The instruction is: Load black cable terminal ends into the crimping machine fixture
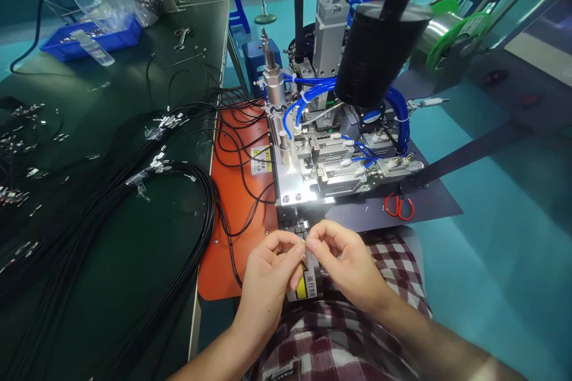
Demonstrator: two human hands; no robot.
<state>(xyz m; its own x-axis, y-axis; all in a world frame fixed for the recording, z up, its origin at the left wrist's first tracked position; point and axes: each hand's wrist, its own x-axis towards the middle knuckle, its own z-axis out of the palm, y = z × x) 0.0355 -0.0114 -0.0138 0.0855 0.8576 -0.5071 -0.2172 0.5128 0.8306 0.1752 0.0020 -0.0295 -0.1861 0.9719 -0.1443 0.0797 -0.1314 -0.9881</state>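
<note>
My left hand (272, 277) and my right hand (344, 256) meet fingertip to fingertip over my lap, in front of the machine. Both are closed in a pinch. Whatever lies between the fingertips is too small to make out. A black cable (231, 253) runs down across the orange board and passes out of sight near my left wrist. Just beyond the fingers stands the metal machine (299, 190) with its cylinders and blue air hoses (315, 92). Below the hands a yellow and white label (306, 286) shows partly.
Bundles of black cables (203, 208) with pale ends cover the dark green table (134, 256) at left. A blue tray (98, 41) sits farther back. Red-handled scissors (399, 206) lie right of the machine. A black cylinder (375, 53) hangs above it, near a green wire spool (460, 36).
</note>
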